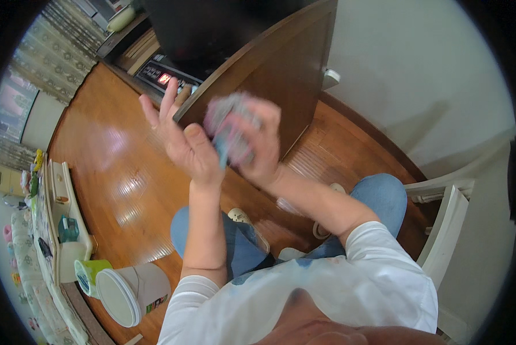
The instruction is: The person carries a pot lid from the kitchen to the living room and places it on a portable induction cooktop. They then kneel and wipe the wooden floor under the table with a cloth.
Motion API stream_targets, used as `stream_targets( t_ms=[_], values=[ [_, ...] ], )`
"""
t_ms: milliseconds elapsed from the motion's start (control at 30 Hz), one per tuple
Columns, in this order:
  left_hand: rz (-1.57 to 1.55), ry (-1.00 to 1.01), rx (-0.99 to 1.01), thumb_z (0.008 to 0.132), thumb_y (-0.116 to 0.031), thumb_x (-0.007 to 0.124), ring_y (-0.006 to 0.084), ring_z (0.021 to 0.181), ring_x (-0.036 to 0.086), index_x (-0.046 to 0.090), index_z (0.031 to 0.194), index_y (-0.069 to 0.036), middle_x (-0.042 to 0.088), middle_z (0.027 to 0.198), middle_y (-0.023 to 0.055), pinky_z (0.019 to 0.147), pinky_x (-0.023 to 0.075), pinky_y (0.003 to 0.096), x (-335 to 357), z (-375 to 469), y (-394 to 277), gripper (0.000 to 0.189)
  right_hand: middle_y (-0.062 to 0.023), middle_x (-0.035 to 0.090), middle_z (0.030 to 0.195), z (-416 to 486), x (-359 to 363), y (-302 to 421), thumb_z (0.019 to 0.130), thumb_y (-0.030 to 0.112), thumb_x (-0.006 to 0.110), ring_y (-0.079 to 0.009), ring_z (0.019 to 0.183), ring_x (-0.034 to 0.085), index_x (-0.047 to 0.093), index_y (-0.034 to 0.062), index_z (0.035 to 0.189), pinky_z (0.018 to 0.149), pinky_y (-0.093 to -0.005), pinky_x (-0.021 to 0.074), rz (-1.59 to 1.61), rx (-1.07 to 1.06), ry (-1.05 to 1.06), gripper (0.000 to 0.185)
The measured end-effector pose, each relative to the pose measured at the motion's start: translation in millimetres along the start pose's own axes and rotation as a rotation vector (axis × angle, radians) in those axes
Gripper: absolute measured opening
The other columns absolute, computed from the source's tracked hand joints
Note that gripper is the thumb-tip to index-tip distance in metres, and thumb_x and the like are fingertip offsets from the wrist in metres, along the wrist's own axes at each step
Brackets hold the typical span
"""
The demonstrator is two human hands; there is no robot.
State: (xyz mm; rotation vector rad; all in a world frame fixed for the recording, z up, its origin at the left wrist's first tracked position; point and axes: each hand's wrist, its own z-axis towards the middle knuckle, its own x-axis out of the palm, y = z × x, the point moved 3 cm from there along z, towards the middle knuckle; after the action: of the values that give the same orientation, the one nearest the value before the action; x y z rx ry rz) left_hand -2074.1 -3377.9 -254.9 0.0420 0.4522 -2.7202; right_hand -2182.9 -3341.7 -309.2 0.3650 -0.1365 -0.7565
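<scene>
In my right hand (pixel 262 142) is a crumpled cloth (pixel 234 114) in grey, pink and blue, blurred by motion. It is against or just in front of the face of a dark brown wooden cabinet panel (pixel 292 69). My left hand (pixel 187 144) is at the panel's near corner, its thumb on the side facing me and its fingers around the far side, two of them stretched out. Part of the cloth hangs beside my left thumb.
Behind the panel is a low cabinet (pixel 115 71) with a device (pixel 163 77) showing red digits. A lidded white bucket (pixel 133 293) and a green tub (pixel 92 276) stand at lower left, near a cream table (pixel 74 215). A white chair (pixel 448 224) is at right by the wall.
</scene>
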Motion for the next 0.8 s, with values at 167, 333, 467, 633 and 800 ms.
stream_targets(
  t_ms=[167,333,467,633,800],
  values=[
    [0.104,0.024,-0.047,0.1,-0.041,0.036,0.035,0.137,0.031,0.063,0.105,-0.005,0.06,0.124,0.0119,0.115,0.0118,0.0491,0.2,0.6,-2.8,0.045,-0.009,0.054,0.119,3.4,-5.1,-24.0,0.07,0.023,0.076,-0.0302,0.107,0.05,0.063,0.0211,0.115,0.089,-0.0386,0.0449,0.001,-0.145,0.071,0.046],
    [0.166,0.024,-0.07,0.099,-0.046,0.034,0.0341,0.139,0.028,0.06,0.109,-0.007,0.059,0.127,0.0096,0.116,0.0134,0.0473,0.2,-2.4,-4.1,0.048,-0.0118,0.054,0.119,39.9,-28.4,-117.2,0.073,0.019,0.074,-0.0323,0.109,0.051,0.06,0.0166,0.116,0.089,-0.039,0.046,-0.21,-0.192,-0.071,0.045],
    [0.168,0.004,-0.09,0.099,-0.047,0.034,0.0348,0.138,0.028,0.059,0.11,-0.006,0.059,0.126,0.0101,0.115,0.0153,0.0477,2.2,-5.2,-1.5,0.049,-0.0177,0.051,0.119,46.7,-50.6,-201.3,0.075,0.006,0.067,-0.0372,0.11,0.05,0.048,0.005,0.126,0.095,-0.0416,0.0422,-0.299,0.161,-0.221,0.055],
    [0.168,-0.024,-0.09,0.1,-0.044,0.032,0.0362,0.137,0.03,0.059,0.11,-0.005,0.059,0.125,0.0119,0.114,0.0173,0.0481,4.6,-6.1,-1.5,0.049,-0.0194,0.049,0.119,-31.5,-68.0,-236.6,0.076,-0.002,0.058,-0.0378,0.112,0.048,0.043,0.001,0.132,0.098,-0.0418,0.0398,-0.357,0.613,-0.076,0.058],
    [0.149,-0.018,-0.075,0.1,-0.043,0.032,0.0372,0.136,0.031,0.059,0.11,-0.004,0.059,0.123,0.0124,0.113,0.0183,0.0493,5.4,-5.8,-1.4,0.048,-0.0186,0.05,0.117,-28.6,-60.4,-212.0,0.08,0.002,0.057,-0.0349,0.111,0.05,0.044,0.0051,0.135,0.097,-0.0411,0.0405,-0.285,0.606,-0.176,0.057]
  ],
)
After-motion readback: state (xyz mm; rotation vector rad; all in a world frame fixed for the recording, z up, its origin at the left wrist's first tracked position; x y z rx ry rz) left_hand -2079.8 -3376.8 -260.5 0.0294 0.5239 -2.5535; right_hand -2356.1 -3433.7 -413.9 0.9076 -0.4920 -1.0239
